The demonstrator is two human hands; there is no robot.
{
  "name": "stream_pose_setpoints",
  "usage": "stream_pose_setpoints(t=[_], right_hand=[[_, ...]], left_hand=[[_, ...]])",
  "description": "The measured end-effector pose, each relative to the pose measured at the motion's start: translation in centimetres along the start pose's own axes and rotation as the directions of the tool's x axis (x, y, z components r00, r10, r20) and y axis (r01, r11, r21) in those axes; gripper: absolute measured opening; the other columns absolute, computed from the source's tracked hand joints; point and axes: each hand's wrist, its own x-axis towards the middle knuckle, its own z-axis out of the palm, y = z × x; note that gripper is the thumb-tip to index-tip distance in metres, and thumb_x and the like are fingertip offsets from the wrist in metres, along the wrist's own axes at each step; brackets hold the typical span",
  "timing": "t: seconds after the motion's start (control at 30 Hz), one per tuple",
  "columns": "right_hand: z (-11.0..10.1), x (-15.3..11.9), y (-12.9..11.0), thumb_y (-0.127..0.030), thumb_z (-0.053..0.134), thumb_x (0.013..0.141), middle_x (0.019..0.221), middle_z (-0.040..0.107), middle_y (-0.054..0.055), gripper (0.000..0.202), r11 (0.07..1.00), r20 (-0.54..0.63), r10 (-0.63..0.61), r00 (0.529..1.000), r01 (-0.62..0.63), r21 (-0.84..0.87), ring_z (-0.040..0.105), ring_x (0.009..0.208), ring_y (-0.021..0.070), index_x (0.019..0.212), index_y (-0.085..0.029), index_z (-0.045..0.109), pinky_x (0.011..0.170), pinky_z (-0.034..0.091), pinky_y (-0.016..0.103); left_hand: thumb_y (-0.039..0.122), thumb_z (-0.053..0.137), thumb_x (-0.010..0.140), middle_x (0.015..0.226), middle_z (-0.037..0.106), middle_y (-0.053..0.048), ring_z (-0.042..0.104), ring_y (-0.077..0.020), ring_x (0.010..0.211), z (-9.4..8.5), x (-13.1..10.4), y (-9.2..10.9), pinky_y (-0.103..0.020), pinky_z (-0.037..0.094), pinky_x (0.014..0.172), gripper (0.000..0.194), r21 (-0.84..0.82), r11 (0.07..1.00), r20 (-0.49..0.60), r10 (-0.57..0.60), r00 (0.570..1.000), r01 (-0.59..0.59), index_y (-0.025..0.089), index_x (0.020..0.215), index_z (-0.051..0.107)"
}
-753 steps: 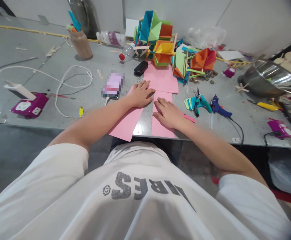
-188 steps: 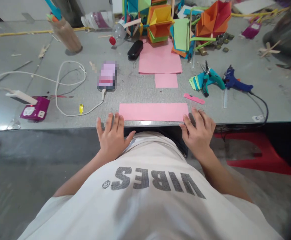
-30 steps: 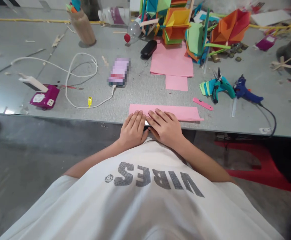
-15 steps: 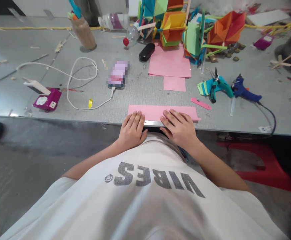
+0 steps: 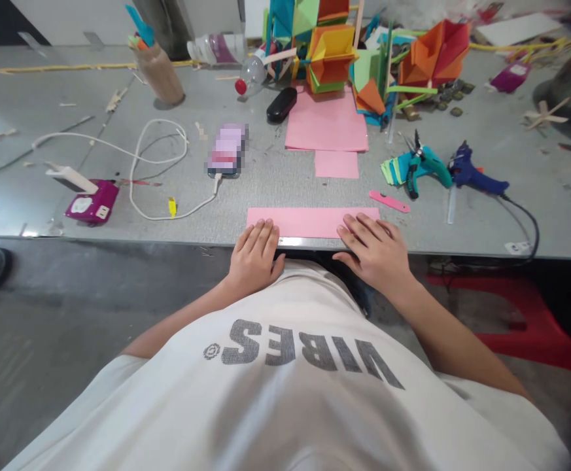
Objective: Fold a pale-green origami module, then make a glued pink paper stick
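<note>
A long strip of pink paper point(image 5: 309, 222) lies along the front edge of the grey table. On its left end rests my left hand point(image 5: 256, 252), fingers stretched out flat. My right hand point(image 5: 376, 252) presses flat on the strip's right end, its fingers apart and covering that corner. Beyond the strip are a small pink paper piece point(image 5: 337, 165) and larger pink sheets point(image 5: 327, 124). Closest to my right hand is a pink cutter knife point(image 5: 389, 201), lying just past the strip.
Right of the strip lie teal-handled pliers point(image 5: 427, 167) and a blue glue gun point(image 5: 476, 171) with its cord. A phone point(image 5: 227, 149) on a white cable and a purple power adapter point(image 5: 92, 203) are on the left. Folded paper shapes point(image 5: 331, 55) stand at the back.
My right hand has slid right along the strip to its end. My left hand stays on the left end. The view has shifted slightly.
</note>
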Motion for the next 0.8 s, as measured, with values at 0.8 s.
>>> stream_pose_setpoints(t=[0.8], right_hand=[[-2.4,-1.3,0.9,-0.032,0.07,0.111,0.125,0.088,0.011,0.022,0.992,-0.149,0.123,0.981,-0.126,-0.013,0.075,0.117,0.0312,0.125,-0.021,0.083,0.107,0.047,0.048]], left_hand=[[0.051,0.072,0.109,0.168,0.068,-0.024,0.065,-0.043,0.161,0.1,-0.1,0.0,-0.06,0.047,0.136,0.068,0.002,1.0,-0.011,-0.005,1.0,0.005,0.02,0.168,0.062]])
